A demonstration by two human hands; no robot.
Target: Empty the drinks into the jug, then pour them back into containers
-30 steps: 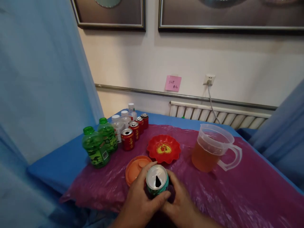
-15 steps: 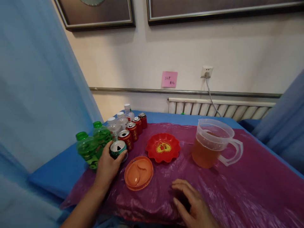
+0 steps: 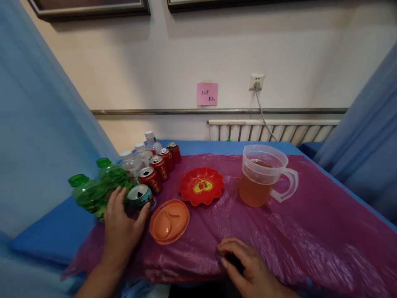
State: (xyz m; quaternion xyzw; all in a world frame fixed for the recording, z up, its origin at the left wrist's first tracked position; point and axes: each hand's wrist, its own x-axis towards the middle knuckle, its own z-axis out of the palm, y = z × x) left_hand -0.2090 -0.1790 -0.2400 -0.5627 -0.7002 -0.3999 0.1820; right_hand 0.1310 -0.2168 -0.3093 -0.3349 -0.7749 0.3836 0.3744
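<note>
My left hand is open, its fingers and thumb spread just in front of an opened teal-and-silver can. Whether the thumb still touches the can I cannot tell. Green plastic bottles with green caps stand beside that hand on the left. To its right lies an orange divided plate. My right hand rests low over the table's near side, fingers loosely curled, thumb and fingertips slightly apart, nothing seen in it. A red scalloped dish with a yellow print sits beyond.
Red cans stand in a slanting row, with clear white-capped bottles behind them. A clear pitcher of amber liquid stands on the right. Purple plastic sheeting covers the blue table. A radiator and blue curtains border it.
My left hand has loosened from around the teal can and drawn back toward me, fingers spreading. My right hand's thumb and fingertips have come closer together. The view has shifted right and down.
</note>
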